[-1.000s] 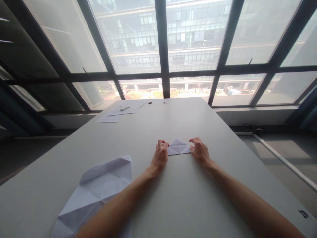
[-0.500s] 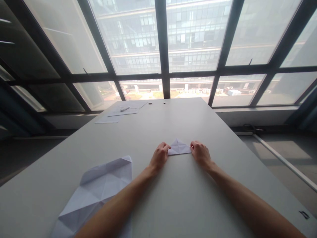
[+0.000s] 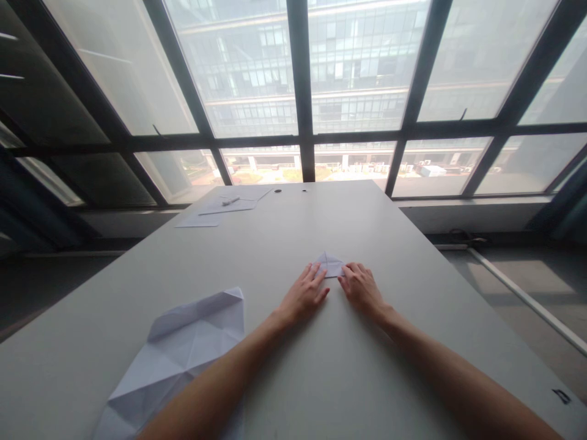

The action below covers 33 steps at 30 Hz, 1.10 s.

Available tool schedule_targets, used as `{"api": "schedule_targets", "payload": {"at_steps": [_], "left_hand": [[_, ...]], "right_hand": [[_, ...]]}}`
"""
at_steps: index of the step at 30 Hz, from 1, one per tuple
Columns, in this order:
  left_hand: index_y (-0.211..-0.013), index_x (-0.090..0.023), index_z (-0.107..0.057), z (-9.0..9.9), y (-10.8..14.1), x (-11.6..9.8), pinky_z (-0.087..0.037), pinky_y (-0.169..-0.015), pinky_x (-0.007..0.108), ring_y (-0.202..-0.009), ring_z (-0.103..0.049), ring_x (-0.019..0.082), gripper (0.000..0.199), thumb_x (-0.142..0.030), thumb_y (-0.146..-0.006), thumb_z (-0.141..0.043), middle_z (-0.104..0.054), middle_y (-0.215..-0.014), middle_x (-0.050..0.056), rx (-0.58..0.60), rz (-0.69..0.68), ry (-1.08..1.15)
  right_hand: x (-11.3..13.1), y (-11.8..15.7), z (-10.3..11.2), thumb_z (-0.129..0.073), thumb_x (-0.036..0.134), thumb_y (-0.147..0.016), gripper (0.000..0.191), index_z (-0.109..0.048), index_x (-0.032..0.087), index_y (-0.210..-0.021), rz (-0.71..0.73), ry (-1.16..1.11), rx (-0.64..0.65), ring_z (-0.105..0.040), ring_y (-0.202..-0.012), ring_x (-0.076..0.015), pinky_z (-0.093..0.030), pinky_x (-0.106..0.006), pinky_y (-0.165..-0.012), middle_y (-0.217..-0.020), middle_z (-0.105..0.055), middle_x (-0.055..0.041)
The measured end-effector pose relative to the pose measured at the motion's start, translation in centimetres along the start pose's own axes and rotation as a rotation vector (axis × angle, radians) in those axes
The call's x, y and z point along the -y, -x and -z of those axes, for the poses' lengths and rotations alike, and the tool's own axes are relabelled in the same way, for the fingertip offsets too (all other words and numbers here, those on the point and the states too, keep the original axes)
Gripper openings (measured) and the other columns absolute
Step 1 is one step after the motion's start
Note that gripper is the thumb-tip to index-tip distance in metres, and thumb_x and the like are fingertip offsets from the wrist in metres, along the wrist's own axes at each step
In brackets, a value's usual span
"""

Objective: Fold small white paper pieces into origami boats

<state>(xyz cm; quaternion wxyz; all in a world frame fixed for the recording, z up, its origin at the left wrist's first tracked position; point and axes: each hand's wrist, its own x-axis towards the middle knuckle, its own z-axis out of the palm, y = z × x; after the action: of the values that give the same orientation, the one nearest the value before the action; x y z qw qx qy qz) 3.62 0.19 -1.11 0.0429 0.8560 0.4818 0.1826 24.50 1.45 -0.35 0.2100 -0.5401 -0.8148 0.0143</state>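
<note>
A small folded white paper [image 3: 330, 266] lies on the white table [image 3: 293, 232], its peak pointing away from me. My left hand [image 3: 306, 293] rests with its fingers spread, the fingertips on the paper's left part. At the right end of the paper, my right hand [image 3: 360, 284] touches the edge with its fingers apart, the palm turned down. Left of my left forearm lies a large creased white sheet [image 3: 183, 348], partly covered by that forearm.
Flat white sheets [image 3: 247, 205] lie at the far left of the table, with a small pale object [image 3: 230, 201] on them. Two dark round spots mark the far edge. Tall windows stand behind the table.
My left hand has opened from its grip on the paper's left end and spread over it. My right hand has moved inward, its fingers loosened. The small paper sits slightly farther away.
</note>
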Motion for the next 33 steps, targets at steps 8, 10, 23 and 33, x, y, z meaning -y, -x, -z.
{"api": "schedule_targets", "payload": {"at_steps": [8, 10, 23, 33], "left_hand": [[-0.149, -0.02, -0.039, 0.3, -0.2, -0.3, -0.024, -0.118, 0.049, -0.147, -0.024, 0.032, 0.063, -0.058, -0.099, -0.032, -0.03, -0.158, 0.014, 0.116, 0.025, -0.082], [-0.15, -0.024, -0.038, 0.4, -0.1, -0.5, -0.023, -0.118, 0.049, -0.148, -0.021, 0.033, 0.064, -0.061, -0.098, -0.032, -0.03, -0.159, 0.012, 0.117, 0.032, -0.092], [-0.148, 0.002, -0.035, -0.3, -0.3, -0.7, -0.023, -0.12, 0.043, -0.146, -0.026, 0.031, 0.083, -0.063, -0.096, -0.033, -0.03, -0.155, 0.025, 0.083, 0.139, -0.182], [-0.147, 0.004, -0.035, -0.4, -0.2, -0.8, -0.023, -0.12, 0.046, -0.147, -0.022, 0.033, 0.083, -0.062, -0.096, -0.035, -0.028, -0.155, 0.027, 0.076, 0.169, -0.192]], "right_hand": [[0.2, 0.4, -1.1, -0.026, 0.05, -0.101, 0.068, -0.03, 0.005, -0.152, 0.096, -0.021, 0.226, -0.022, -0.148, -0.026, -0.015, -0.043, -0.12, -0.159, -0.026, -0.0165], [0.1, 0.4, -1.2, -0.025, 0.052, -0.101, 0.071, -0.029, 0.003, -0.152, 0.051, -0.016, 0.226, -0.02, -0.148, -0.0269, -0.014, -0.043, -0.12, -0.159, -0.024, -0.0175], [0.4, 0.4, -1.5, -0.034, 0.048, -0.098, 0.074, -0.027, -0.003, -0.151, -0.15, -0.006, 0.186, -0.017, -0.149, -0.0289, -0.011, -0.042, -0.12, -0.159, -0.022, -0.0213], [0.6, 0.6, -1.4, -0.037, 0.052, -0.096, 0.08, -0.024, -0.005, -0.151, -0.261, 0.016, 0.183, -0.012, -0.15, -0.0305, -0.006, -0.044, -0.12, -0.159, -0.018, -0.0232]]}}
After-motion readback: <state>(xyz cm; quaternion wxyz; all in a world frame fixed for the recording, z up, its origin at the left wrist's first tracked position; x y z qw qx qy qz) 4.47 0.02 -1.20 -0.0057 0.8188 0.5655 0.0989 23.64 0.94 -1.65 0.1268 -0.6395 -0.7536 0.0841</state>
